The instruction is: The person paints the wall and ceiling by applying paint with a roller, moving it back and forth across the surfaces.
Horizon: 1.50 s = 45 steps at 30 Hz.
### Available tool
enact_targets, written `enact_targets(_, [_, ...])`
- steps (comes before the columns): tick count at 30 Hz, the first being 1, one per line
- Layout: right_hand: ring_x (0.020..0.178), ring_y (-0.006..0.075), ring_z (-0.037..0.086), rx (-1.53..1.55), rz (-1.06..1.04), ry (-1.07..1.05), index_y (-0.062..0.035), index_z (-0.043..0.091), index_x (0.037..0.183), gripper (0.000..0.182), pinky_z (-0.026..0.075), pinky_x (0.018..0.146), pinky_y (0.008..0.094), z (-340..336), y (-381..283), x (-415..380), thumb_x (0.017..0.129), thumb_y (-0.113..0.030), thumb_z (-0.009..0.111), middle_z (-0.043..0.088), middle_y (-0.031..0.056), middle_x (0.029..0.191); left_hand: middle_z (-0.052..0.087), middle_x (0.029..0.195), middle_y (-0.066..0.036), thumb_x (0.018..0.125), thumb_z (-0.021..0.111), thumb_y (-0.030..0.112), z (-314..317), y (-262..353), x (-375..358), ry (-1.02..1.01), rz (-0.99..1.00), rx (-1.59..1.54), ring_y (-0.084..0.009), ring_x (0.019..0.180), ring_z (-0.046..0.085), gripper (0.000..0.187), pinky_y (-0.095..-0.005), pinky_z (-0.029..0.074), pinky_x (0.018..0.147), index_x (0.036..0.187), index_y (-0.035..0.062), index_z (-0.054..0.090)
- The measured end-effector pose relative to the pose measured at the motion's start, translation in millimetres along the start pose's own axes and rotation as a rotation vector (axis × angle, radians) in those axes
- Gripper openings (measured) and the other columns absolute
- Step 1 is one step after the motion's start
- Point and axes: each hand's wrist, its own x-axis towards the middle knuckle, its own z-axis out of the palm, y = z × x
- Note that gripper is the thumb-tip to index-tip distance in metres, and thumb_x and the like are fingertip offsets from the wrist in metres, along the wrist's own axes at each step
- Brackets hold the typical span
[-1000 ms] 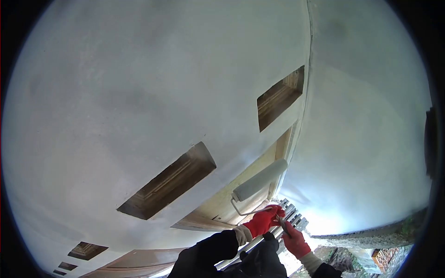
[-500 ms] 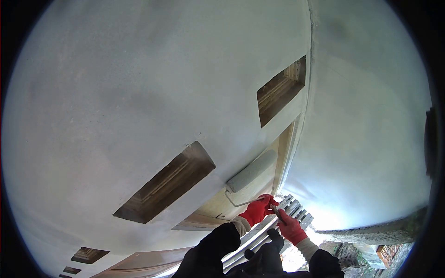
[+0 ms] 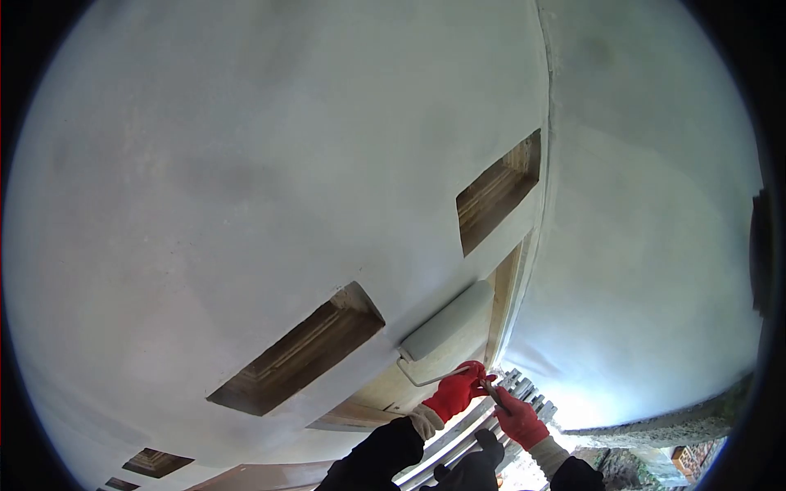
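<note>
A paint roller with a long grey sleeve lies along the lower edge of the pale wall, beside a wooden board. Its bent wire frame runs down into my left hand, in a red glove, which is closed around it close to the handle. My right hand, also red-gloved, is closed on a dark handle that appears to belong to the same roller. The two hands are close together, with the left one higher. Some of the fingers are hidden by the gloves' angle.
The smooth pale wall has rectangular openings, one wide and one smaller. A vertical corner seam meets another pale wall. Grey ridged bars lie behind my hands; brickwork shows at lower right.
The view has tilted upward a little, so walls, openings and hands sit lower in the picture. Both hands keep their hold on the roller, which stays near the wall's lower edge.
</note>
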Motion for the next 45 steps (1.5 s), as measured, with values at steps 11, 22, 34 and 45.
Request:
enact_targets(11, [0.073, 0.033, 0.064, -0.048, -0.152, 0.065, -0.0078, 0.047, 0.127, 0.056, 0.05, 0.062, 0.0374, -44, -70, 43, 0.075, -0.005, 0.066, 0.064, 0.0175, 0.085, 0.053, 0.092, -0.005, 0.096, 0.044, 0.022, 90, 89, -32, -0.08, 0.138, 0.069, -0.0324, 0.109, 0.054, 0.02, -0.0506, 0.048, 0.089, 0.097, 0.0045, 0.053])
enact_targets(22, [0.065, 0.0339, 0.061, -0.162, -0.45, 0.383, -0.0067, 0.046, 0.127, 0.063, 0.05, 0.056, 0.0388, -58, -146, 65, 0.068, -0.003, 0.069, 0.06, 0.0161, 0.081, 0.055, 0.089, -0.005, 0.096, 0.045, 0.021, 164, 182, -75, -0.127, 0.295, 0.269, -0.0284, 0.099, 0.059, 0.02, -0.0461, 0.052, 0.085, 0.095, 0.0034, 0.054])
enact_targets(34, [0.059, 0.0292, 0.061, -0.188, -0.709, 0.562, -0.0099, 0.05, 0.125, 0.052, 0.048, 0.053, 0.0371, -118, -335, 130, 0.075, 0.001, 0.059, 0.06, 0.0122, 0.068, 0.054, 0.115, -0.011, 0.095, 0.047, 0.012, 296, 285, -161, -0.128, 0.798, 0.536, -0.0224, 0.106, 0.055, 0.031, -0.0358, 0.045, 0.095, 0.124, 0.0016, 0.043])
enact_targets(45, [0.075, 0.0352, 0.061, -0.109, -1.059, 0.713, -0.0057, 0.05, 0.125, 0.042, 0.047, 0.072, 0.0377, -213, -574, 234, 0.084, -0.007, 0.048, 0.061, 0.0213, 0.078, 0.041, 0.133, -0.013, 0.094, 0.045, 0.008, 363, 357, -308, -0.158, 1.173, 0.884, -0.0232, 0.114, 0.05, 0.043, -0.0369, 0.043, 0.099, 0.135, 0.0038, 0.032])
